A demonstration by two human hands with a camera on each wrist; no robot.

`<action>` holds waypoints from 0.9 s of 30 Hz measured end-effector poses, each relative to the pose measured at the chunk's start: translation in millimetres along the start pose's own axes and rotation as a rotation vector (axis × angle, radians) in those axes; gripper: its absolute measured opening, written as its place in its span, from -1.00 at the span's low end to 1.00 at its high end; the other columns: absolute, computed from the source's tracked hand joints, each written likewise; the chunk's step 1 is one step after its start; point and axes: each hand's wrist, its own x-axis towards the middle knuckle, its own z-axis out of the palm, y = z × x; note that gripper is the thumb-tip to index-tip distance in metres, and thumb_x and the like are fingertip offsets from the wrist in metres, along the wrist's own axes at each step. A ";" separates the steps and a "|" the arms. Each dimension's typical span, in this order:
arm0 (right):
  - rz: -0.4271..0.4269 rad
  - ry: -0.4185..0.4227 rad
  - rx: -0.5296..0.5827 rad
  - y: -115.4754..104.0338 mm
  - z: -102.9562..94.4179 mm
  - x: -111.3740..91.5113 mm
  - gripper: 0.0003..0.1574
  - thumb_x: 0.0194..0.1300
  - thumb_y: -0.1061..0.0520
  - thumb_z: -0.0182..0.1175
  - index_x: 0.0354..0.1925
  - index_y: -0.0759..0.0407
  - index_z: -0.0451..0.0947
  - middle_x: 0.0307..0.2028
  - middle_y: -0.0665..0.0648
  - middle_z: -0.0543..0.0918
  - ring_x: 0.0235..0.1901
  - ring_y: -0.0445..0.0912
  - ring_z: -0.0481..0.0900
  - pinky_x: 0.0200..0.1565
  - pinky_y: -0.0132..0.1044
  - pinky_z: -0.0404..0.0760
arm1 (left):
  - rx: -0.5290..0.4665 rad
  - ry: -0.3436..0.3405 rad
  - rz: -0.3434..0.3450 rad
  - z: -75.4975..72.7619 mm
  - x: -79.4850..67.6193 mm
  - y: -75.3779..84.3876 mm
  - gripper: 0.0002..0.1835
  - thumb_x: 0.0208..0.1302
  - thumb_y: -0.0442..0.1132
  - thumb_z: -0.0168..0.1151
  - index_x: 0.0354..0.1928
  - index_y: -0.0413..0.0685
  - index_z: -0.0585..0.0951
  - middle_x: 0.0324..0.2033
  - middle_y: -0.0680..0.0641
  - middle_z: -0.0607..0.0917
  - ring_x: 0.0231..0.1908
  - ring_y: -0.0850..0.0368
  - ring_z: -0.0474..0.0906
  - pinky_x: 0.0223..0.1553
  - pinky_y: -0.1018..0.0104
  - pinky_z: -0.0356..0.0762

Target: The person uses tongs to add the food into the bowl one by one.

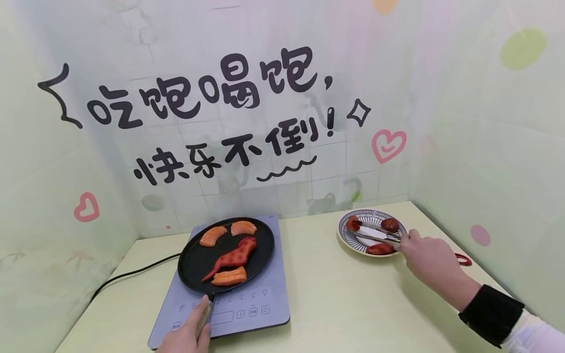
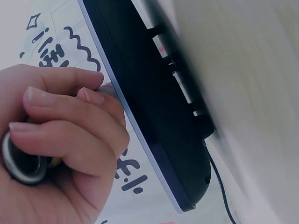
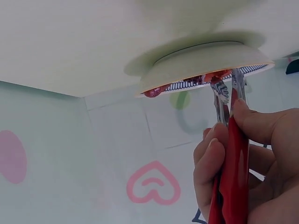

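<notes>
My left hand [image 1: 187, 333] grips the handle [image 1: 204, 316] of a black frying pan [image 1: 262, 245], its fingers curled round it. In the pan lie orange salmon-like slices [image 1: 213, 236] and a long red spotted piece [image 1: 234, 257]. My right hand [image 1: 432, 260] holds metal tongs [image 1: 385, 239] by their red handles [image 3: 236, 175]. The tong tips reach into a patterned plate [image 1: 348, 245] and stand on either side of a reddish-orange food piece [image 1: 353, 223]. A dark red round piece [image 1: 390, 225] and a red piece [image 1: 380, 249] also lie on the plate.
Under the pan sits a lilac induction cooker [image 1: 275, 294] with marked buttons. Its black cord [image 1: 132, 271] runs off to the left. The pale table [image 1: 326, 294] meets printed walls [image 1: 476, 162] at the back and sides.
</notes>
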 end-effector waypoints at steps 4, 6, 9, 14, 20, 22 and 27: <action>0.014 0.019 0.000 4.2 -3.3 -4.8 -0.67 -0.02 0.26 0.57 -0.40 0.29 0.56 -0.54 0.12 0.39 -0.78 -0.06 0.27 -0.71 -0.11 0.37 | -0.003 0.006 0.010 -1.1 -1.0 1.0 -0.31 0.48 -0.07 0.25 0.57 -0.08 0.36 -0.36 -0.31 0.77 -0.51 -0.02 0.57 -0.35 -0.02 0.61; 0.027 0.015 0.013 5.8 -5.1 -7.0 -0.67 0.00 0.28 0.54 -0.44 0.27 0.52 -0.55 0.11 0.37 -0.77 -0.06 0.26 -0.71 -0.12 0.35 | -0.004 0.009 0.012 -1.8 -1.5 1.3 -0.31 0.48 -0.08 0.25 0.57 -0.08 0.36 -0.38 -0.30 0.77 -0.51 -0.02 0.56 -0.36 0.00 0.59; 0.048 -0.003 0.028 7.1 -7.9 -9.9 -0.70 0.04 0.33 0.47 -0.49 0.25 0.47 -0.57 0.10 0.34 -0.76 -0.06 0.25 -0.70 -0.14 0.32 | 0.002 0.011 0.008 -2.9 -2.0 1.6 -0.31 0.48 -0.08 0.26 0.57 -0.07 0.36 -0.37 -0.30 0.77 -0.51 -0.02 0.57 -0.37 0.00 0.59; 0.075 0.000 0.037 8.3 -9.2 -13.2 -0.68 0.04 0.38 0.41 -0.56 0.23 0.42 -0.60 0.11 0.34 -0.75 -0.05 0.25 -0.72 -0.11 0.33 | 0.011 0.001 0.001 -4.0 -2.3 1.6 -0.31 0.49 -0.07 0.26 0.57 -0.06 0.35 -0.34 -0.32 0.77 -0.51 -0.03 0.57 -0.36 0.00 0.59; 0.100 -0.020 0.046 9.5 -4.5 -11.8 -0.66 0.07 0.39 0.37 -0.58 0.24 0.38 -0.60 0.13 0.35 -0.75 -0.04 0.28 -0.72 -0.07 0.36 | 0.031 -0.026 0.000 -3.1 -1.8 0.4 -0.29 0.49 -0.06 0.27 0.58 -0.06 0.33 -0.37 -0.29 0.76 -0.52 -0.02 0.54 -0.39 0.04 0.55; 0.106 -0.044 0.050 10.3 -3.3 -10.6 -0.68 0.10 0.39 0.35 -0.58 0.24 0.39 -0.60 0.14 0.36 -0.74 -0.03 0.29 -0.71 -0.07 0.37 | 0.036 -0.032 0.000 -2.3 -1.5 0.2 -0.29 0.50 -0.06 0.27 0.59 -0.06 0.32 -0.41 -0.25 0.75 -0.53 -0.01 0.53 -0.40 0.06 0.53; 0.112 -0.095 0.060 14.1 -2.6 -8.0 -0.68 0.13 0.38 0.35 -0.57 0.22 0.40 -0.60 0.13 0.38 -0.70 -0.03 0.31 -0.69 -0.08 0.38 | 0.033 -0.028 0.011 -0.8 -0.8 -1.4 -0.29 0.49 -0.06 0.27 0.58 -0.07 0.33 -0.43 -0.23 0.75 -0.53 -0.01 0.53 -0.39 0.05 0.54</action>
